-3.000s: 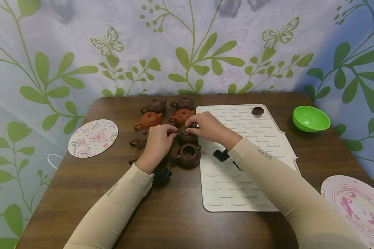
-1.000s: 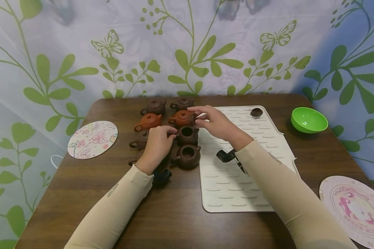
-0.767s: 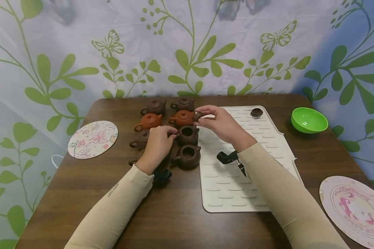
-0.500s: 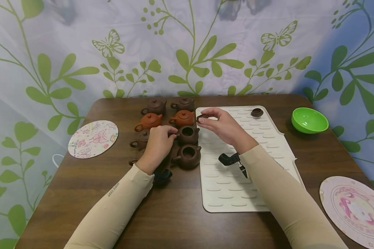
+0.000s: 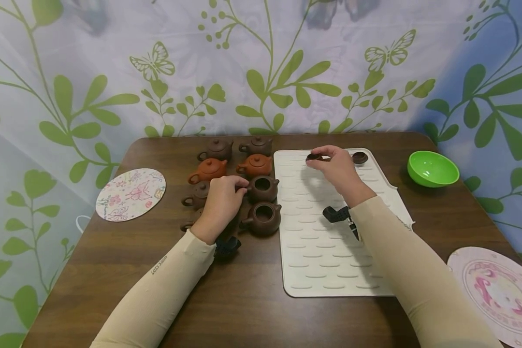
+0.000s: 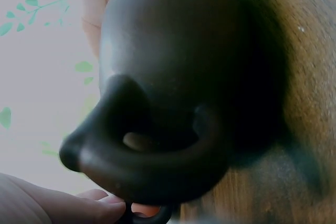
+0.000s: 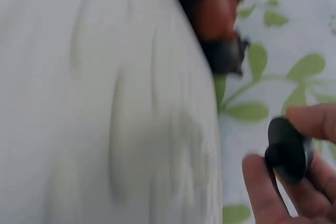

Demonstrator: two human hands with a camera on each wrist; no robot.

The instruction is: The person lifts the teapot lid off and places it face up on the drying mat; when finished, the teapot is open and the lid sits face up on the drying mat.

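Observation:
My left hand (image 5: 223, 200) pinches the small loop handle (image 6: 149, 217) of a lidless dark brown teapot (image 5: 262, 189). Nearer to me stands another lidless dark teapot (image 5: 262, 220); a large blurred teapot (image 6: 168, 40) fills much of the left wrist view. Above the white ribbed mat (image 5: 306, 261), my right hand (image 5: 340, 170) holds a small dark teapot lid (image 7: 287, 149) between thumb and fingers. A second dark lid (image 5: 359, 157) lies upside down at the mat's far right. My left hand and forearm partly cover the teapots behind them.
Lidded teapots stand further back: two orange ones (image 5: 211, 170) and two dark ones (image 5: 215, 149). A dark teapot (image 5: 195, 195) is left of my left hand. A green bowl (image 5: 433, 169) stands at right; round patterned mats (image 5: 132, 194) lie at both sides.
The dark teapot's lid has come off in my right hand, which has carried it rightward over the white mat. My left hand stays at that teapot's handle.

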